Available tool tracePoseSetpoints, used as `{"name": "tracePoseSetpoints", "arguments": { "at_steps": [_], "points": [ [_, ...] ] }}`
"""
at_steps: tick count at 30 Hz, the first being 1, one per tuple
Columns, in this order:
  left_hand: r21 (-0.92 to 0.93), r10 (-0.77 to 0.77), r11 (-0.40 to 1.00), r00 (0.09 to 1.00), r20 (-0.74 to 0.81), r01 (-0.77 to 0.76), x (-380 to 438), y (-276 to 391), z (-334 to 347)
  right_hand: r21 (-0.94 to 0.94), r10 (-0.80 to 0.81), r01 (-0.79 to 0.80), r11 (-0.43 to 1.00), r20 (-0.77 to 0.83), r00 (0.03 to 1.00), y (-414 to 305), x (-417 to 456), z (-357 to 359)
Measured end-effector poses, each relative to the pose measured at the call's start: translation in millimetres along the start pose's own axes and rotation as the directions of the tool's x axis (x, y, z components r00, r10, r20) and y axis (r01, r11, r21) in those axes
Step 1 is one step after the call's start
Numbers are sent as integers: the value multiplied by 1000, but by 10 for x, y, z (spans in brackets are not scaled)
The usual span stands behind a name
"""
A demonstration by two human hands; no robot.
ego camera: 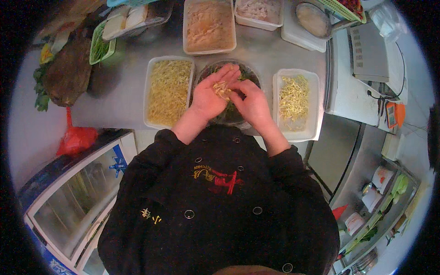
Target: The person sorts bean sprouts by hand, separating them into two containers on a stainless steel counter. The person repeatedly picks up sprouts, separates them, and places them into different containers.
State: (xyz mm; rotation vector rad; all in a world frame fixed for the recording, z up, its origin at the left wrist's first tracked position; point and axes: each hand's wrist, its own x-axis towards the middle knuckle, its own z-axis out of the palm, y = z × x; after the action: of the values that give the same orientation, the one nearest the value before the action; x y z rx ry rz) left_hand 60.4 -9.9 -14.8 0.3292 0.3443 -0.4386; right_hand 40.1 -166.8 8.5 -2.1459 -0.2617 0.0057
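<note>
My left hand (210, 98) is turned palm up and flat, with a few bean sprouts (221, 90) lying on its palm and fingers. The thumb and fingertips of my right hand (252, 103) touch those sprouts. Under both hands stands a round bowl (256, 74) with dark contents, mostly hidden. Left of the bowl is a white plastic tub (147, 103) filled with bean sprouts in what looks like water. To the right, another white tub (314, 113) holds a smaller heap of yellow sprouts (294, 99).
A tub of pinkish-brown paste (210, 29) and a tub of pale food (259, 10) stand at the back. A green basket of green stalks (101, 48) is at the back left. A white appliance (371, 55) stands right of the steel counter (130, 75).
</note>
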Motion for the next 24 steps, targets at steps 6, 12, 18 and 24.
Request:
{"name": "tracePoseSetpoints", "arguments": {
  "at_steps": [6,12,18,24],
  "points": [
    [-158,-83,984,996,29,87,-29,43,-30,18,110,-109,994,-41,993,7,37,-18],
    [-124,-120,985,992,27,122,-36,21,-54,-173,29,-34,984,-33,999,47,107,-49],
    [-136,-152,978,987,46,157,-28,35,-18,-60,78,-82,995,-57,995,105,86,-41],
    [-167,-172,970,984,51,178,-26,37,-58,126,101,-97,987,-23,995,163,89,-50]
  ]
}}
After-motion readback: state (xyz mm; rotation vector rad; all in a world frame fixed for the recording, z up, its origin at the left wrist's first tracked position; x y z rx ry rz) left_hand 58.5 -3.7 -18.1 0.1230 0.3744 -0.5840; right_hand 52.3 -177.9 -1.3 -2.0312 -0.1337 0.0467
